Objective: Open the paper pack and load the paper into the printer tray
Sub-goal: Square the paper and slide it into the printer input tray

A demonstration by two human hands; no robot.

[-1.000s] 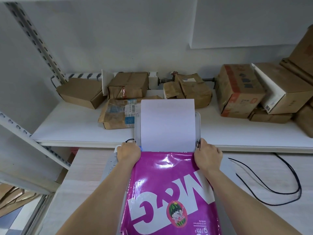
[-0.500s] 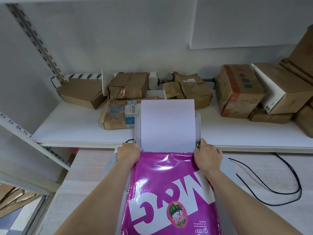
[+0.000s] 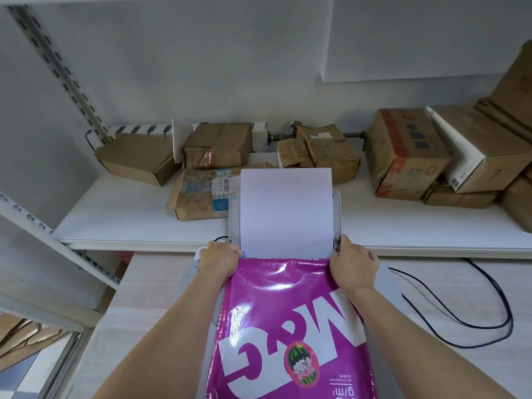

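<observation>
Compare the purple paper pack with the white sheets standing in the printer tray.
The purple paper pack is glossy, printed with big white letters and a cartoon badge; the white sheets are plain and matte. The pack lies tilted toward the camera over the printer, while the sheets stand upright in the tray. Both hands, left hand and right hand, are at the pack's top corners. The two look about equal in width.

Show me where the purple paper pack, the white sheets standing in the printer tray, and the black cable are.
purple paper pack [image 3: 288,306]: head view, on the glossy top face above the white lettering.
white sheets [image 3: 285,210]: head view, middle of the front sheet.
black cable [image 3: 472,326]: head view, on the loop lying on the desk at right.
</observation>
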